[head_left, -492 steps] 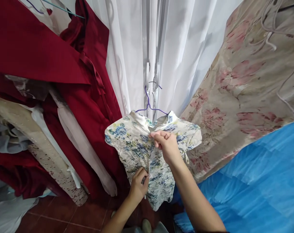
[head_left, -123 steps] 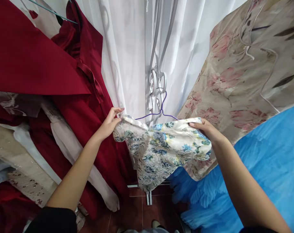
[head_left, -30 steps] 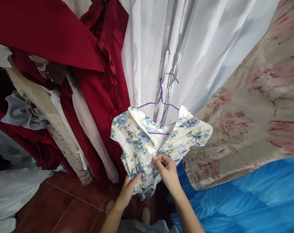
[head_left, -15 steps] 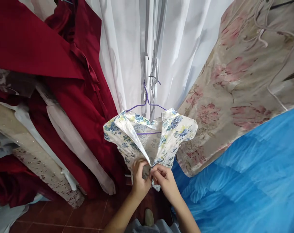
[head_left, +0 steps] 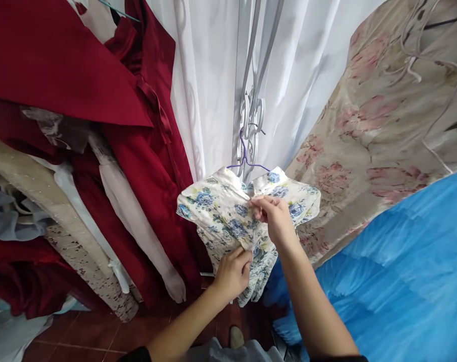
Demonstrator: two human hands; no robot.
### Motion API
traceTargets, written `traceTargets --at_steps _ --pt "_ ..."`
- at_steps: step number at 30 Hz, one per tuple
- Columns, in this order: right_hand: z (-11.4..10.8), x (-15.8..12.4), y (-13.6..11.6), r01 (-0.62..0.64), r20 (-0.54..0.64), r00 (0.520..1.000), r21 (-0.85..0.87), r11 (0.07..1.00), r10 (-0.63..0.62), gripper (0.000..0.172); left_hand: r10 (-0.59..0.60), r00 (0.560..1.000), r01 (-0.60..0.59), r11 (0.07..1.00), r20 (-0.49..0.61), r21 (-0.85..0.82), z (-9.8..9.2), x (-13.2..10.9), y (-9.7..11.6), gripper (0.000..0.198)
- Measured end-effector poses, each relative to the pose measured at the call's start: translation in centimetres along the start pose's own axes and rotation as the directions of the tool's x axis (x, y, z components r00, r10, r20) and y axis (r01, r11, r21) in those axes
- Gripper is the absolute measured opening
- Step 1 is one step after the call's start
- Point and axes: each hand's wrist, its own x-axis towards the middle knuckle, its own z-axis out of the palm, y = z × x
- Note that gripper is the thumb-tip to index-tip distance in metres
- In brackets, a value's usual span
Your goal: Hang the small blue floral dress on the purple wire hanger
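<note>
A white sleeveless-looking dress (head_left: 216, 201) with blue roses and yellow-green touches hangs on a thin purple hanger (head_left: 245, 158) in front of me. Its front edges meet along a zipper line from the lower bodice to just below the collar. At the top of that line, my right hand (head_left: 275, 216) is closed in a pinch on what looks like the zipper pull, mostly covered by the fingers. Lower down, my left hand (head_left: 233, 271) grips the dress fabric beside the line. The lower part of the dress falls away below, partly behind my hands.
White hooks (head_left: 259, 114) hold the hanger before a white curtain (head_left: 213, 75). Dark red garments (head_left: 138, 166) crowd the left side. On the right hang a beige cloth with pink flowers (head_left: 332, 176) and bright blue ruffled fabric (head_left: 394, 281). Red tiles (head_left: 88, 332) cover the floor.
My right hand has moved up from the lower bodice to near the collar, and the open front has come together. My left hand stays low on the fabric. The view has shifted slightly.
</note>
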Motion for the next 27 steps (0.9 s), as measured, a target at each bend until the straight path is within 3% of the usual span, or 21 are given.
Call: traceTargets --at_steps 4,6,9,11,13,17,21,23,25,27 --pt "0.9 1.5 -1.8 0.091 -0.003 0.996 0.026 0.995 -0.091 0.017 -0.005 0.989 -0.011 0.994 0.151 0.109 -0.1 0.0 -0.3 0.021" --pt "0.9 1.2 -1.7 0.134 0.018 0.991 0.021 0.991 -0.134 0.016 0.039 0.992 -0.042 0.999 0.122 0.019 -1.0 0.7 -0.3 0.016" --pt "0.5 0.3 -1.1 0.186 0.047 0.981 0.022 0.982 -0.187 0.016 0.112 0.977 -0.14 0.979 -0.183 -0.151 -4.4 3.2 0.4 0.014" --pt "0.2 -0.2 -1.0 0.2 0.062 0.978 0.011 0.98 -0.2 0.016 0.137 0.895 -0.22 0.963 -0.424 -0.153 -7.4 5.6 1.2 0.023" --pt "-0.1 -0.4 -1.2 0.213 0.078 0.974 -0.018 0.977 -0.211 0.016 0.202 0.834 -0.285 0.955 -0.514 -0.086 -10.1 8.3 2.3 0.032" --pt "-0.5 0.4 -0.9 0.254 0.071 0.966 -0.061 0.965 -0.25 0.018 0.364 0.825 -0.366 0.927 -0.432 0.081 -13.4 12.5 4.8 0.015" --pt "-0.9 1.3 1.4 0.227 -0.041 0.972 -0.049 0.973 -0.229 0.023 0.419 0.769 -0.391 0.906 -0.483 0.163 -15.6 13.7 6.2 0.018" --pt "-0.9 1.0 2.0 0.233 -0.073 0.97 -0.001 0.973 -0.232 0.021 0.418 0.794 -0.388 0.907 -0.441 0.162 -16.4 13.7 6.0 0.014" --pt "-0.7 0.5 1.8 0.268 -0.071 0.962 0.029 0.963 -0.265 0.019 0.424 0.849 -0.401 0.906 -0.315 0.137 -16.5 13.7 5.4 0.009" --pt "-0.3 0.3 1.1 0.294 -0.045 0.955 0.019 0.956 -0.293 0.019 0.433 0.878 -0.421 0.902 -0.206 0.1 -15.9 13.7 4.8 0.008"
